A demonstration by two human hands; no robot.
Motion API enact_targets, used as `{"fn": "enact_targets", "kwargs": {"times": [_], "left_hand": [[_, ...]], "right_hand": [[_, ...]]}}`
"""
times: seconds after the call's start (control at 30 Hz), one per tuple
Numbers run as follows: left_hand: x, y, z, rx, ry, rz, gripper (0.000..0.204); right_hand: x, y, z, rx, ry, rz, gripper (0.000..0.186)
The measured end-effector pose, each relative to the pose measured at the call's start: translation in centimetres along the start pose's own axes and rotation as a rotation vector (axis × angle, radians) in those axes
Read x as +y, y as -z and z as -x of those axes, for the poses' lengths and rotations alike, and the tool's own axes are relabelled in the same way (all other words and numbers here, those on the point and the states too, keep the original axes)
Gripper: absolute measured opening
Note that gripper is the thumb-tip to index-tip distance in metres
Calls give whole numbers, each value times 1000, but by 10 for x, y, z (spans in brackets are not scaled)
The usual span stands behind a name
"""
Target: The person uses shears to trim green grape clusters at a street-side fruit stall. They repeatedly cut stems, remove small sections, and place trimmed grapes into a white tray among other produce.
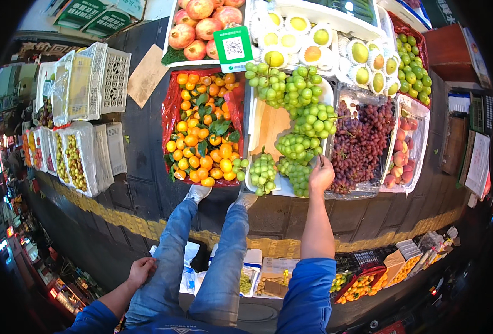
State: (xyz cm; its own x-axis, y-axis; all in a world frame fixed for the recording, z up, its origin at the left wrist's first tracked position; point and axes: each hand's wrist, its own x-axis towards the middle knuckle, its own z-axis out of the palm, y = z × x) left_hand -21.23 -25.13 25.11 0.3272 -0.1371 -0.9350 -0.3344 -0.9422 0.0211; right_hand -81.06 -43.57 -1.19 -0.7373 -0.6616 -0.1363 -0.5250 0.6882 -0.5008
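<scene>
My right hand reaches to the near right corner of a white box. Its fingers are closed in a pinch at the edge of a bunch of green grapes; the fingertips are partly hidden. More green grapes lie along the back and right side of the box, and a smaller bunch sits at its near left corner. Bare brown board shows between them. Low at the left, my left hand rests against my jeans with curled fingers, nothing visible in it.
Left of the grapes stands a red-lined box of oranges; to the right are dark red grapes and peaches. Behind are pomegranates, a green code sign and wrapped round fruit. White crates stand at left.
</scene>
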Motion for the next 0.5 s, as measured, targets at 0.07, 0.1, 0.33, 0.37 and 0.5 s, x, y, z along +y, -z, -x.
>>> {"fn": "enact_targets", "kwargs": {"times": [0.07, 0.1, 0.33, 0.37, 0.5], "left_hand": [[-3, -1, -1, -5, 12, 34, 27], [-4, -2, -2, -6, 33, 46, 27], [-15, -4, -9, 7, -16, 52, 28], [-16, -4, -10, 10, -20, 46, 28], [-24, -6, -14, 21, -78, 25, 28]], "right_hand": [[-6, 7, -3, -65, -67, 63, 20], [-9, 11, -6, -98, -114, 96, 21], [-28, 25, -9, -240, 107, 322, 18], [-32, 25, -6, -288, 170, 341, 18], [-49, 25, 10, -392, 155, 276, 24]]}}
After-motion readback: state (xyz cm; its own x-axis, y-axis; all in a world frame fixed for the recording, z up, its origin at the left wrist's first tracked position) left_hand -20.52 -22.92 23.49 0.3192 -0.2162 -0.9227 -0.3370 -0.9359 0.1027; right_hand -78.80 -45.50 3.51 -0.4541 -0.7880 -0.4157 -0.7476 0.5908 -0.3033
